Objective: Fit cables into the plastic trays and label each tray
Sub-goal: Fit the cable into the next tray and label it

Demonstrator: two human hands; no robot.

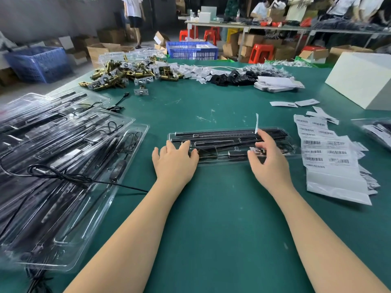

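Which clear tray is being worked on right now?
The single tray at table centre, with the left hand and right hand on it; the other trays lie stacked at left.

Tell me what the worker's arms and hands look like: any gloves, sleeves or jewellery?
Both arms are bare from where they enter the picture down to the wrists; no sleeve shows. The left hand and the right hand wear no gloves. No watch, bracelet or ring can be seen, and no marks or tape on them. The nails look short and plain.
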